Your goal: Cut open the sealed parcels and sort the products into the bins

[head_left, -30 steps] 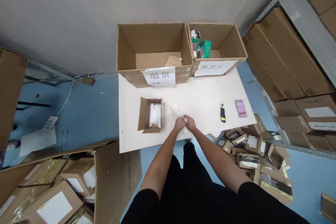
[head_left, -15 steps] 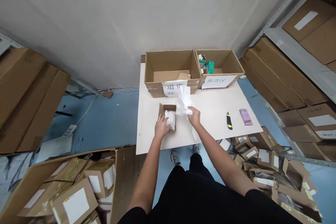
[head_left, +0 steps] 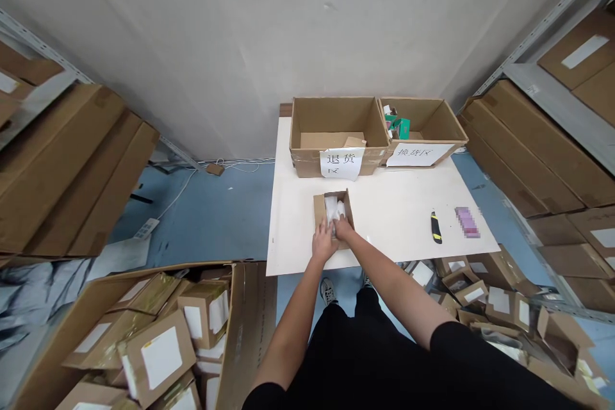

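A small open cardboard box [head_left: 319, 208] sits on the white table [head_left: 394, 205], holding crumpled white packing material [head_left: 333, 208]. My left hand [head_left: 323, 244] rests at the box's near edge, its fingers touching the white material. My right hand [head_left: 343, 229] is inside the box, pressing down on the same white material. Both hands meet over the near half of the box.
Two large open cartons [head_left: 307, 144] [head_left: 449, 125] with paper labels stand at the table's far edge. A black-and-yellow utility knife [head_left: 435, 228] and a pink item [head_left: 467, 221] lie at the right. Cartons of small parcels crowd the floor left [head_left: 158, 346] and right [head_left: 500, 307]. Shelves hold boxes on both sides.
My right hand brought the white material from above the table down into the small box. My left hand shifted to the box's near edge. The view also moved back.
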A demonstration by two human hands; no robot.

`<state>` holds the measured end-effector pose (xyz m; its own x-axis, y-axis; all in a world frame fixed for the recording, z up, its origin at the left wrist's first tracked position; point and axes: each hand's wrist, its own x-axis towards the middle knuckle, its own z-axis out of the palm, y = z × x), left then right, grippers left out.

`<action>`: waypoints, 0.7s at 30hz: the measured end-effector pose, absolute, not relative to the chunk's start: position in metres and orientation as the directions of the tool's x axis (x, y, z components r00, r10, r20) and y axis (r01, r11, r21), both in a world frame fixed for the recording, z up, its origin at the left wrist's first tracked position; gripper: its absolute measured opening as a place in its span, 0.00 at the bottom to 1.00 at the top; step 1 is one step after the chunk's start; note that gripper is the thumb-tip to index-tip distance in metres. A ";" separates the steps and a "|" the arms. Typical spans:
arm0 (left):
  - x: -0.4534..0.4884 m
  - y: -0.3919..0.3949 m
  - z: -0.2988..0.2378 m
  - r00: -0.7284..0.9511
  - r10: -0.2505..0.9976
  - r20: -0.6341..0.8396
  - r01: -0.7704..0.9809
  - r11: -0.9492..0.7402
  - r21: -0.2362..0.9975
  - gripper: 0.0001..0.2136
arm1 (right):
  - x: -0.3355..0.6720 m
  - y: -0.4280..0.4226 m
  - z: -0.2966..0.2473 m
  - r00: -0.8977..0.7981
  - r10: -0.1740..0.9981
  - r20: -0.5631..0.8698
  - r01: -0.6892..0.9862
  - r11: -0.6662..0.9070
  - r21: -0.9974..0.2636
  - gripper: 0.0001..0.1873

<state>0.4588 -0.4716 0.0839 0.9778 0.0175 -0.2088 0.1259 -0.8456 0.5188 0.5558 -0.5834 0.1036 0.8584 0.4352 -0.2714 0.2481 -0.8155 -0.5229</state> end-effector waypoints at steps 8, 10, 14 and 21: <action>0.462 -0.480 0.090 0.967 -0.049 -0.248 0.059 -0.911 0.408 0.33 | 0.518 -0.649 0.106 0.929 0.370 0.026 0.303 -0.715 -0.630 0.38; 0.461 -0.482 0.090 0.969 -0.054 -0.240 0.045 -0.921 0.387 0.28 | 0.500 -0.677 0.098 0.985 0.154 0.082 0.171 -0.761 -0.626 0.33; 0.463 -0.489 0.087 0.961 -0.080 -0.266 0.027 -0.926 0.377 0.21 | 0.471 -0.728 0.059 0.970 -0.163 -0.180 -0.235 -0.812 -0.534 0.34; 0.467 -0.508 0.084 0.960 -0.074 -0.271 0.023 -0.940 0.341 0.18 | 0.473 -0.753 0.007 0.849 -0.153 -0.506 -0.346 -0.885 -0.312 0.24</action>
